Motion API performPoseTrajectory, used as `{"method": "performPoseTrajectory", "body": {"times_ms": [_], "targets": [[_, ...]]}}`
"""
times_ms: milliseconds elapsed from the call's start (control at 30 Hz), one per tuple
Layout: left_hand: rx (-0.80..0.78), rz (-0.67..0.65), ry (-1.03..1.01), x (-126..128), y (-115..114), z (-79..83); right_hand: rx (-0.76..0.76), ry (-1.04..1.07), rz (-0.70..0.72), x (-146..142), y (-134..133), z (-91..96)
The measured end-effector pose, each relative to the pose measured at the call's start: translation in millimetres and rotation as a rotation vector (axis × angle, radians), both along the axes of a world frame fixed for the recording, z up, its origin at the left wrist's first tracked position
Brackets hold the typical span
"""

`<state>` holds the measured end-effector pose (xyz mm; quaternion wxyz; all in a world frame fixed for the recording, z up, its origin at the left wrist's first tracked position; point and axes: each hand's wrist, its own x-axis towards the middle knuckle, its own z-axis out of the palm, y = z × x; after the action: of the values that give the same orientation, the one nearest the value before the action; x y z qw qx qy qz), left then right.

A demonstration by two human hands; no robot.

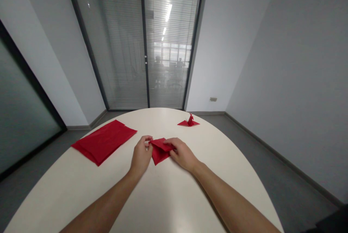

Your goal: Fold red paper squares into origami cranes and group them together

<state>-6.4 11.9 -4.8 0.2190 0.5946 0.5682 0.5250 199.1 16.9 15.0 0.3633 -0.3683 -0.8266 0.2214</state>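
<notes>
A partly folded piece of red paper [160, 154] is held between my two hands, over the middle of the table. Its upper flap stands away from the lower layer, leaving a dark gap. My left hand [141, 153] pinches its left corner between thumb and fingers. On the other side, my right hand [181, 152] grips the right edge, thumb below and fingers on top. Beyond my right hand sits a finished red paper crane [189, 121] with its wings spread. To the left lies a stack of flat red paper sheets [106, 142].
The round white table [152, 204] fills the foreground, its curved far edge near a glass door [170, 44] with blinds. Grey walls stand to either side. A dark object [330, 222] shows at the lower right corner.
</notes>
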Motion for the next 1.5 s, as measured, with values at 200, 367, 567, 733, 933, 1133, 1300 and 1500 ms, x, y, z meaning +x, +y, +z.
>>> {"method": "performPoseTrajectory", "body": {"times_ms": [200, 367, 567, 733, 933, 1133, 1300, 1500], "targets": [[0.002, 0.002, 0.085, 1.1, -3.6, 5.0, 0.071, -0.084, 0.044, 2.8, 2.2, 0.4], [0.067, -0.057, 0.196, 3.5, -12.0, 13.0, 0.062, -0.150, 0.049, 3.6, 0.6, -0.4], [0.069, -0.243, 0.394, 10.5, -19.7, 11.3, 0.037, -0.242, 0.067, 4.0, -7.8, 8.8], [0.053, -0.343, 0.608, 12.5, -20.3, 6.0, 0.008, -0.211, 0.047, 7.1, -5.8, 8.9], [0.121, -0.447, 0.781, 9.5, -20.3, 5.3, -0.019, -0.071, -0.055, 12.2, 1.6, 3.6], [0.123, -0.432, 0.806, 8.9, -23.2, 10.7, 0.021, -0.166, -0.053, 13.6, 10.8, -5.6], [0.049, -0.287, 0.896, 13.8, -27.1, 14.9, 0.097, -0.249, -0.056, 12.3, 12.6, -5.2], [-0.081, -0.195, 1.014, 17.6, -30.8, 11.8, 0.091, -0.346, -0.110, 13.3, 10.5, -4.3]]}}
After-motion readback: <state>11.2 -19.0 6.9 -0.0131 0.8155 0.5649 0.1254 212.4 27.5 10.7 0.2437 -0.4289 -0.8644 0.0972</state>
